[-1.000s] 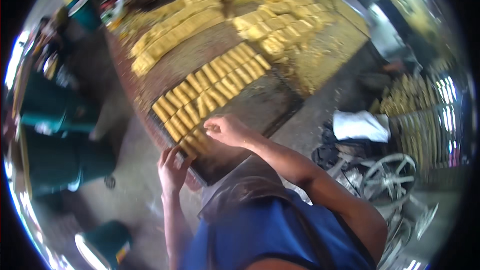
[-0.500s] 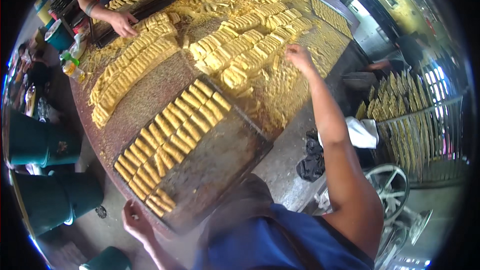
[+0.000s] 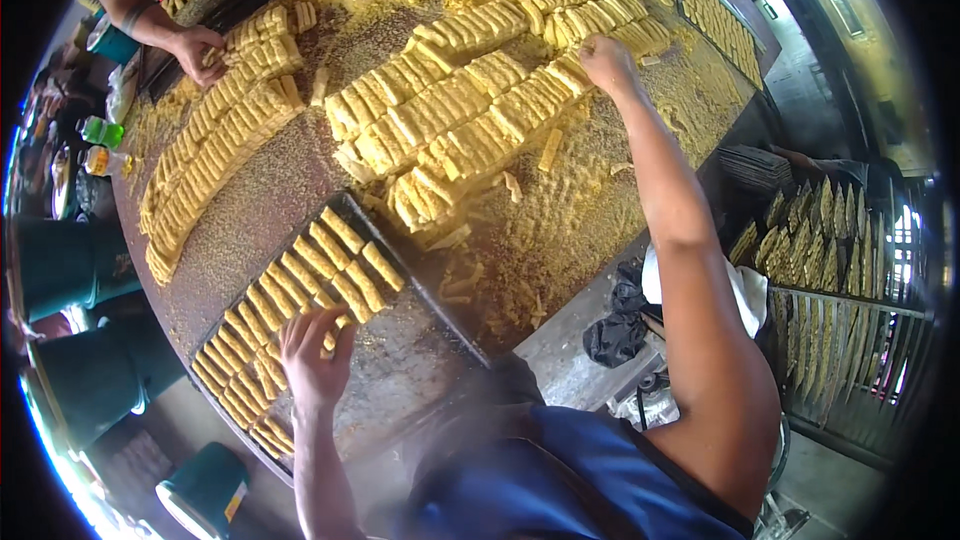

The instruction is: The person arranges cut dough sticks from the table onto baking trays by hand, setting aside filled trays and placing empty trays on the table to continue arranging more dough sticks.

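Observation:
A dark baking tray (image 3: pixel 380 380) holds rows of yellow dough sticks (image 3: pixel 290 300). My left hand (image 3: pixel 315 350) hovers over or touches these sticks at mid-tray, fingers bent but apart. My right hand (image 3: pixel 608 62) reaches to the far end of the long piled rows of cut dough sticks (image 3: pixel 480 120), its fingers closed at their edge; what they hold is hidden. Crumbs and loose pieces (image 3: pixel 550 155) lie around the rows on the brown table (image 3: pixel 260 210).
A co-worker's hand (image 3: pixel 200 55) touches other rows at upper left. Green bins (image 3: pixel 85 380) and bottles (image 3: pixel 100 130) line the left; another tray (image 3: pixel 715 20) sits at upper right. A metal rack (image 3: pixel 850 330) and black plastic (image 3: pixel 615 330) are on the right.
My right hand has moved from the tray forward to the far dough rows. My left hand, down at the tray's corner, has risen onto its sticks. The view has shifted.

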{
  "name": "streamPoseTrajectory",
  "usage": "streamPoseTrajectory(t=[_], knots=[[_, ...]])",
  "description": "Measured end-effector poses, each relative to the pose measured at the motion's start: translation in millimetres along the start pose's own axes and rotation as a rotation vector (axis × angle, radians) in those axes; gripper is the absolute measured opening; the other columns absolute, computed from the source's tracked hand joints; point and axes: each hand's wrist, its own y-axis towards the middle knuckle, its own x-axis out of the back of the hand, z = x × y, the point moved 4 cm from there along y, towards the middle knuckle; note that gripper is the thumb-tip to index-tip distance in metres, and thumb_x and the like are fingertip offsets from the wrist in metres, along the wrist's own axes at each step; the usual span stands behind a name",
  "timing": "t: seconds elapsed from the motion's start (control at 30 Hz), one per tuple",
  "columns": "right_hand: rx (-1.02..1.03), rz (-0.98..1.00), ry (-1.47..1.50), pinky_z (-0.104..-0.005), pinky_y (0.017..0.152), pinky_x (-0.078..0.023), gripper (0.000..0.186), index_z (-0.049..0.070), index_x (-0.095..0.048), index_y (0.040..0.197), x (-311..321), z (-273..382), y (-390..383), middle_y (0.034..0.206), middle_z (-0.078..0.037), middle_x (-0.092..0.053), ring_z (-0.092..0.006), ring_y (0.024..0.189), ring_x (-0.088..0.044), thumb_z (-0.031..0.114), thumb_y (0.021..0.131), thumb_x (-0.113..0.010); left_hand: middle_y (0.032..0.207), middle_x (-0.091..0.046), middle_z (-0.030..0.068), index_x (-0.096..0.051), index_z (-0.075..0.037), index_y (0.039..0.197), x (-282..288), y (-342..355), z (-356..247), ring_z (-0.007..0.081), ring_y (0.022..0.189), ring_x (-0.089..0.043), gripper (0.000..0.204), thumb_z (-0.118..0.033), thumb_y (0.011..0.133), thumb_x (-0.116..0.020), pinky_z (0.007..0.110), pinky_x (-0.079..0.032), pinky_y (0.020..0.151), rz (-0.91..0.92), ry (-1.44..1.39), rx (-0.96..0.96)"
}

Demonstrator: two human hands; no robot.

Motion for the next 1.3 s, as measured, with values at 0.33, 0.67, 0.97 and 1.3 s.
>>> streamPoseTrajectory(t=[0.33, 0.67, 0.97, 1.3], knots=[[-0.054, 0.288, 0.153, -0.0408, 0.074, -0.055, 0.046, -0.001, -0.063, 0.118, -45, 43, -144, 0.093, -0.013, -0.071, -0.0253, 0.082, -0.068, 0.032, 0.088, -0.075, 0.097, -0.071, 0.0059, -0.073, -0.012, 0.104, -31, 27, -17, 0.0255, 0.09, -0.067, 0.023, -0.014, 0.082, -0.076, 0.038, -0.049, 0.084, 0.081, -0.087, -0.17], [-0.11, 0.082, 0.579, -0.0292, 0.069, -0.056, 0.03, 0.0, -0.069, 0.111, -36, 39, -205, 0.094, -0.011, -0.072, -0.0175, 0.082, -0.07, 0.013, 0.085, -0.077, 0.086, -0.073, 0.0104, -0.072, -0.003, 0.099, 129, -184, 147, 0.0206, 0.077, -0.07, 0.02, -0.017, 0.085, -0.075, 0.032, -0.054, 0.07, -0.307, 0.171, 0.769], [0.391, 0.5, 0.992, -0.0274, 0.065, -0.06, 0.028, 0.005, -0.06, 0.112, -66, 385, -452, 0.097, -0.014, -0.073, -0.0196, 0.08, -0.073, 0.014, 0.089, -0.073, 0.084, -0.074, 0.0124, -0.073, -0.008, 0.097, 129, -249, 192, 0.0316, 0.081, -0.072, 0.022, -0.023, 0.08, -0.072, 0.04, -0.057, 0.073, -0.122, 0.005, 0.649], [0.702, 0.431, 0.508, -0.0401, 0.061, -0.055, 0.025, 0.005, -0.064, 0.089, -114, 521, -598, 0.074, -0.014, -0.069, -0.0296, 0.068, -0.07, 0.02, 0.078, -0.081, 0.081, -0.07, 0.0083, -0.064, 0.004, 0.099, 181, -303, 261, 0.0121, 0.072, -0.068, 0.017, -0.009, 0.088, -0.067, 0.027, -0.056, 0.061, -0.341, -0.656, 0.738]])
